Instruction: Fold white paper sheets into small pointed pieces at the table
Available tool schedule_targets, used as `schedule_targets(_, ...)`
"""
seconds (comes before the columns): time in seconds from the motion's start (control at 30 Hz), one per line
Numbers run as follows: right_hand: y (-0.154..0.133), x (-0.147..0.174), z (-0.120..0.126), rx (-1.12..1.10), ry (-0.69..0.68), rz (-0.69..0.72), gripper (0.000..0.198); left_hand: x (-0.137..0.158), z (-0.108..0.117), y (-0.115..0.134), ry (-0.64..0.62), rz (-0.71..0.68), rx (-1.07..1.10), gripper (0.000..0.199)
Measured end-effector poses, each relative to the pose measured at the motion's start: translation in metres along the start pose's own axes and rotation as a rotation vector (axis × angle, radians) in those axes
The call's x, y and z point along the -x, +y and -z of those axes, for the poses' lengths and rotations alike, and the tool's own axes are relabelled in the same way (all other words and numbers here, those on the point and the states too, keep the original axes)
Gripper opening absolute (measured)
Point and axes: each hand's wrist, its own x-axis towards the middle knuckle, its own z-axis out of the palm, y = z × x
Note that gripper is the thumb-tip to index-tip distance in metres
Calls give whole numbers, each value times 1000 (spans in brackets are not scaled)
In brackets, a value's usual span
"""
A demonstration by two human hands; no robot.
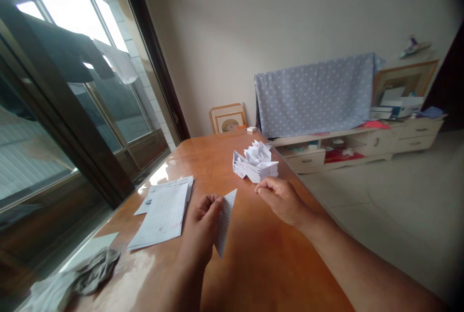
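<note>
My left hand point(207, 217) is closed on a folded paper piece point(227, 220), pinched between thumb and fingers. The paper is white with printed lines and comes to a point at the top and bottom. To its right, my right hand point(279, 198) hovers over the table with its fingers curled together, and nothing shows in them. Just beyond the right fingertips stands a cluster of folded paper pieces point(259, 169), stacked one against another with pointed edges up. Left of my left hand lies a stack of lined paper sheets point(161, 220), some with writing.
The wooden table point(250, 263) carries a grey crumpled cloth point(96, 271) at the near left and a small white box point(251, 129) at the far end. Glass doors point(105, 109) stand left. A low cabinet point(384, 140) and a dotted blue cloth point(315, 96) are right.
</note>
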Motion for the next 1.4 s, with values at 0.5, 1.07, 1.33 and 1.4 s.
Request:
schedule_targets(0.5, -16, 23, -37, -122, -374, -118, 18, -12, -12, -12, -10, 239, 623, 17)
schedule_targets(1.07, -17, 25, -39, -129, -264, -100, 13, -10, -18, -28, 35, 177, 584, 28)
schedule_targets(1.33, -8, 26, -43, -131, -267, -185, 13, -10, -19, -26, 42, 173, 591, 25)
schedule_targets(1.4, -7, 25, -45, -159, -275, -204, 13, -8, -21, -25, 34, 163, 583, 25)
